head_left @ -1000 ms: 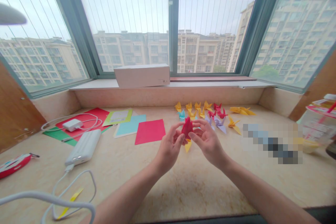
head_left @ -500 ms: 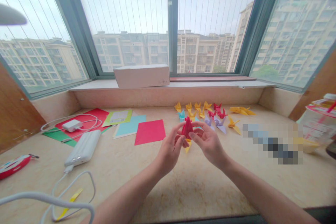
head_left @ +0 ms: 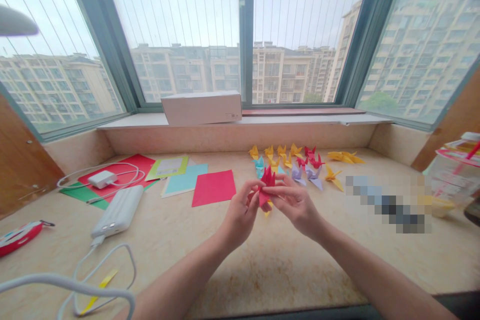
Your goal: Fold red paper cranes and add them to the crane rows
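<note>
Between my two hands, above the stone counter, is a red origami crane (head_left: 267, 178) with pointed tips standing up and a flap hanging below. My left hand (head_left: 243, 210) pinches its left side between thumb and fingers. From the right, my right hand (head_left: 298, 205) grips it with the fingers laid across its front. Part of a yellow paper piece (head_left: 267, 211) shows below the hands, mostly hidden. Behind them stand several finished cranes: yellow ones (head_left: 287, 161), red ones (head_left: 314, 161), lilac ones (head_left: 313, 175) and a light blue one (head_left: 259, 165).
A red paper square (head_left: 214, 188) lies left of my hands, beside blue sheets (head_left: 189, 178) and a green-framed packet (head_left: 167, 167). Farther left are a white power bank (head_left: 119, 211), cables and a charger (head_left: 102, 179). A plastic cup (head_left: 455, 170) stands right; a white box (head_left: 202, 108) sits on the sill.
The red crane has been turned or opened, so several points now stand up and its lower flap shows. My right fingers have shifted across its front. The left hand stays nearly in place.
</note>
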A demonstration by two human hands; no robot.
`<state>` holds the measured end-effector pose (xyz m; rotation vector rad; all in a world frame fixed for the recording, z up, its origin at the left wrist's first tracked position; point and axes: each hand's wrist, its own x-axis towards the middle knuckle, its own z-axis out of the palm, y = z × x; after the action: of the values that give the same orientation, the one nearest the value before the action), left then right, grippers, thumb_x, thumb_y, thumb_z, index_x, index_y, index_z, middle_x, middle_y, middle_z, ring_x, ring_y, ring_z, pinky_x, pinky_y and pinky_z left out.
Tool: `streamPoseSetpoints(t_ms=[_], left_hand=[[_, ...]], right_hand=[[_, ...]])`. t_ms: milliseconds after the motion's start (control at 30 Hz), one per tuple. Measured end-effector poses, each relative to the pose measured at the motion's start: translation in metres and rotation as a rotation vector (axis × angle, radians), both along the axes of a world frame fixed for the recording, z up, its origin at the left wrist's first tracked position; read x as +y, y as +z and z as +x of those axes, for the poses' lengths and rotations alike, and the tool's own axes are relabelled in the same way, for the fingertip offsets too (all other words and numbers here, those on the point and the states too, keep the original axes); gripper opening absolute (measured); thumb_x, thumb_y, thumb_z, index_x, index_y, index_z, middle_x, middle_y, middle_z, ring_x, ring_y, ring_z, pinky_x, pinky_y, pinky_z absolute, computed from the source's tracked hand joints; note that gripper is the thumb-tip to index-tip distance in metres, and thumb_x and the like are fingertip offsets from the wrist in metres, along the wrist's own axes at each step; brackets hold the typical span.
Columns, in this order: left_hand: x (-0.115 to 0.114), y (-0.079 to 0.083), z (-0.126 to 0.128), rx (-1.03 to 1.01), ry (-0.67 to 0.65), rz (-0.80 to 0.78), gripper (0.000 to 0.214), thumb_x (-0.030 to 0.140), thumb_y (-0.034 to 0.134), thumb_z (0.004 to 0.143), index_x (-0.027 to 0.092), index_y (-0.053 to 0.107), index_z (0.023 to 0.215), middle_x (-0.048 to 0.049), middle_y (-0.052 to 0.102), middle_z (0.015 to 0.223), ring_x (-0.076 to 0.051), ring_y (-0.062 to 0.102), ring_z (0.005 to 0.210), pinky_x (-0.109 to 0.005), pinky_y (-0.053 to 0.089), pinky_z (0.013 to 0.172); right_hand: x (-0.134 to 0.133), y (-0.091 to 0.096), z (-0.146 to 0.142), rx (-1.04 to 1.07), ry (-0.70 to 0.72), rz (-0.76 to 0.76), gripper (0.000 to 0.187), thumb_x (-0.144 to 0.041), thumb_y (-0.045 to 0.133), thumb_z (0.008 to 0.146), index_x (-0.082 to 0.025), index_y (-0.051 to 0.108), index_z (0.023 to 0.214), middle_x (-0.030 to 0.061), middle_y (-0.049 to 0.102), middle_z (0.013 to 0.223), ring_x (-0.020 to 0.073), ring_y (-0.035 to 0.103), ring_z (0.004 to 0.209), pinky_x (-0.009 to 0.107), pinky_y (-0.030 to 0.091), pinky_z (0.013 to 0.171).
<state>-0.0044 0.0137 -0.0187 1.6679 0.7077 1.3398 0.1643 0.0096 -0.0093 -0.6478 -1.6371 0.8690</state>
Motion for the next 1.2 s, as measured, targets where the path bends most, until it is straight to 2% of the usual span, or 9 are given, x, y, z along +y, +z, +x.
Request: streamPoseSetpoints(t_ms=[67,167,367,533,700,933,1067,1200], left_hand=[[0.0,0.001,0.001,-0.026,0.001,-0.013,0.021,0.039,0.054,0.095,0.02,0.054,0.104,0.0011,0.061,0.076,-0.013,0.065,0.067,-0.025,0.051,0.064],[-0.001,0.003,0.001,-0.058,-0.017,-0.033,0.023,0.039,0.057,0.093,0.019,0.055,0.103,0.0001,0.062,0.077,-0.014,0.065,0.066,-0.026,0.051,0.065],[-0.006,0.01,0.002,-0.11,-0.029,-0.065,0.026,0.042,0.056,0.094,0.018,0.059,0.101,-0.0002,0.063,0.072,-0.012,0.063,0.063,-0.024,0.05,0.065],[-0.006,0.011,0.002,-0.134,-0.022,-0.072,0.028,0.045,0.062,0.09,0.018,0.06,0.099,-0.0001,0.064,0.075,-0.012,0.065,0.062,-0.024,0.052,0.063],[-0.003,0.007,0.001,-0.145,-0.043,-0.069,0.033,0.048,0.052,0.095,0.017,0.058,0.107,-0.0035,0.069,0.076,-0.016,0.069,0.068,-0.03,0.055,0.069],[0.001,-0.001,0.002,-0.062,-0.022,-0.043,0.029,0.042,0.056,0.094,0.018,0.058,0.109,-0.004,0.07,0.081,-0.015,0.068,0.069,-0.028,0.057,0.067],[0.0,-0.001,0.003,-0.063,0.001,-0.022,0.024,0.038,0.056,0.094,0.018,0.06,0.107,-0.0054,0.071,0.087,-0.017,0.069,0.079,-0.029,0.06,0.067],[-0.001,0.002,0.004,-0.075,0.05,-0.043,0.022,0.037,0.059,0.092,0.017,0.061,0.101,-0.0055,0.071,0.085,-0.018,0.07,0.077,-0.029,0.061,0.063]], right_hand=[[0.0,0.001,0.0,-0.028,-0.002,0.004,0.022,-0.036,0.062,0.092,-0.028,0.076,0.106,0.0092,0.058,0.121,0.024,0.06,0.112,0.044,0.05,0.101],[0.001,-0.001,-0.001,-0.025,-0.047,0.007,0.02,-0.037,0.063,0.09,-0.026,0.078,0.098,0.0093,0.061,0.114,0.0255,0.058,0.113,0.045,0.05,0.1],[0.004,-0.004,-0.004,0.122,-0.042,-0.063,0.016,-0.035,0.07,0.084,-0.023,0.073,0.094,0.0066,0.061,0.111,0.0178,0.066,0.089,0.033,0.059,0.079],[0.001,-0.001,-0.003,0.111,-0.07,-0.079,0.017,-0.034,0.065,0.088,-0.023,0.069,0.099,0.0063,0.068,0.107,0.0196,0.067,0.096,0.034,0.056,0.087],[0.0,-0.001,-0.002,0.055,-0.021,-0.031,0.022,-0.034,0.06,0.092,-0.023,0.069,0.109,0.0086,0.066,0.118,0.0217,0.066,0.105,0.037,0.055,0.091],[0.006,-0.006,-0.003,0.094,-0.094,-0.099,0.019,-0.037,0.066,0.088,-0.021,0.072,0.096,0.0063,0.075,0.094,0.0206,0.072,0.086,0.034,0.058,0.079],[0.007,-0.008,-0.003,0.125,-0.132,-0.139,0.022,-0.039,0.071,0.084,-0.019,0.072,0.092,0.007,0.077,0.091,0.0212,0.072,0.084,0.034,0.059,0.077],[0.007,-0.009,-0.005,0.151,-0.1,-0.174,0.022,-0.038,0.072,0.083,-0.019,0.071,0.092,0.0071,0.077,0.09,0.0204,0.073,0.081,0.033,0.06,0.076]])
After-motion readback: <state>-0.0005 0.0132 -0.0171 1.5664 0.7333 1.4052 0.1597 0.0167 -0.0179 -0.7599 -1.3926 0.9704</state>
